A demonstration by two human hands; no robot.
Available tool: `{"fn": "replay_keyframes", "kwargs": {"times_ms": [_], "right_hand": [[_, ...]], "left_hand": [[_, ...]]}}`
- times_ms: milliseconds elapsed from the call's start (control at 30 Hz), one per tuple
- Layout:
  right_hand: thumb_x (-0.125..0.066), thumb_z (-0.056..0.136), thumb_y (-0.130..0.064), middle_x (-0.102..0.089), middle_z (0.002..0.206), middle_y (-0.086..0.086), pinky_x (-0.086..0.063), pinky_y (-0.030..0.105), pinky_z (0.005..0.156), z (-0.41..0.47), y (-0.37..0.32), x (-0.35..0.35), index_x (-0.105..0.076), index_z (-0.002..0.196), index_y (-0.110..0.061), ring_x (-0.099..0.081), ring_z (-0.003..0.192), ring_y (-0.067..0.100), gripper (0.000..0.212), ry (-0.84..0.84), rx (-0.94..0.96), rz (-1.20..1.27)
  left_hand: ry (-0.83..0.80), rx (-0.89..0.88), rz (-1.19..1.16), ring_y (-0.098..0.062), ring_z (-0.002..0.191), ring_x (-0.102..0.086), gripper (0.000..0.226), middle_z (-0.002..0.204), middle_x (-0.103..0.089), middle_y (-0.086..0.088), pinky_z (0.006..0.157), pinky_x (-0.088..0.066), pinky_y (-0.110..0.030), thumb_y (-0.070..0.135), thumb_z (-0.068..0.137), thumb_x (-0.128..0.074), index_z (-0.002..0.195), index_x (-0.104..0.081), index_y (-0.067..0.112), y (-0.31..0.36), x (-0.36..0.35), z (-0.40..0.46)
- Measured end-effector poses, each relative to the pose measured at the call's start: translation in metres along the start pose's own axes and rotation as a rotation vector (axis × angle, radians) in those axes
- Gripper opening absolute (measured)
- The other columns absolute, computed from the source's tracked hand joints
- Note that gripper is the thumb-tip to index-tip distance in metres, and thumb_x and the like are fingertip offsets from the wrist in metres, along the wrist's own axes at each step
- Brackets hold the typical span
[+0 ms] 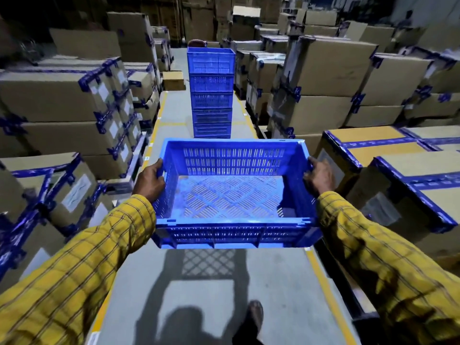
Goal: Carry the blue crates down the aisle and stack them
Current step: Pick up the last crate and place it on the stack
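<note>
In the aisle, both hands gripping crate

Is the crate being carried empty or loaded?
Empty: the carried crate shows its bare slotted floor, gripped at its sides by the left hand and right hand.

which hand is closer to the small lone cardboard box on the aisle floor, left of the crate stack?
Left, likely. The left hand grips the carried blue plastic crate on the small cardboard box's side; the right hand grips the opposite wall.
</note>
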State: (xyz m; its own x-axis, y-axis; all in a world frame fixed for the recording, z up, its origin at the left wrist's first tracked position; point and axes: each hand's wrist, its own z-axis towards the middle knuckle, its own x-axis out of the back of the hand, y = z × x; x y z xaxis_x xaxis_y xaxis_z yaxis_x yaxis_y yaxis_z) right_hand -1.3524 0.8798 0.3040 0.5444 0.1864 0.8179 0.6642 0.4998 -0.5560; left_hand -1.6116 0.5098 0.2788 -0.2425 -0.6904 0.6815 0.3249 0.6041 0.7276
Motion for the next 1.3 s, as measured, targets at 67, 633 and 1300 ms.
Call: {"fn": "replay_keyframes", "kwargs": {"times_ms": [67, 633, 1300], "right_hand": [[-0.058, 0.091, -0.008, -0.045, 0.132, 0.016, -0.038, 0.046, 0.105, 0.043, -0.010, -0.022, -0.052, 0.137, -0.019, -0.046, 0.123, 0.036, 0.048, -0.006, 0.012, -0.010], [-0.059, 0.086, -0.007, -0.057, 0.120, 0.025, -0.048, 0.043, 0.095, 0.434, -0.104, -0.160, -0.056, 0.137, -0.015, -0.059, 0.106, 0.043, 0.052, -0.041, 0.113, 0.015], [-0.055, 0.084, -0.004, -0.055, 0.115, 0.026, -0.047, 0.039, 0.092, 0.808, -0.302, -0.335, -0.063, 0.126, -0.009, -0.057, 0.106, 0.042, 0.044, 0.038, 0.107, 0.022]], "left_hand": [[0.014, 0.013, -0.001, -0.039, 0.112, -0.060, 0.061, 0.139, -0.056, -0.014, 0.097, -0.050, -0.053, 0.005, 0.094, -0.047, 0.151, -0.036, 0.022, -0.002, -0.016, 0.044], [0.100, 0.061, -0.067, -0.038, 0.121, -0.056, 0.055, 0.143, -0.053, -0.012, 0.104, -0.045, -0.050, 0.006, 0.097, -0.046, 0.150, -0.038, 0.018, 0.037, -0.091, 0.391], [0.093, 0.033, -0.120, -0.030, 0.122, -0.058, 0.053, 0.139, -0.057, -0.008, 0.103, -0.047, -0.040, 0.010, 0.094, -0.053, 0.146, -0.045, 0.018, 0.029, -0.117, 0.897]]}}
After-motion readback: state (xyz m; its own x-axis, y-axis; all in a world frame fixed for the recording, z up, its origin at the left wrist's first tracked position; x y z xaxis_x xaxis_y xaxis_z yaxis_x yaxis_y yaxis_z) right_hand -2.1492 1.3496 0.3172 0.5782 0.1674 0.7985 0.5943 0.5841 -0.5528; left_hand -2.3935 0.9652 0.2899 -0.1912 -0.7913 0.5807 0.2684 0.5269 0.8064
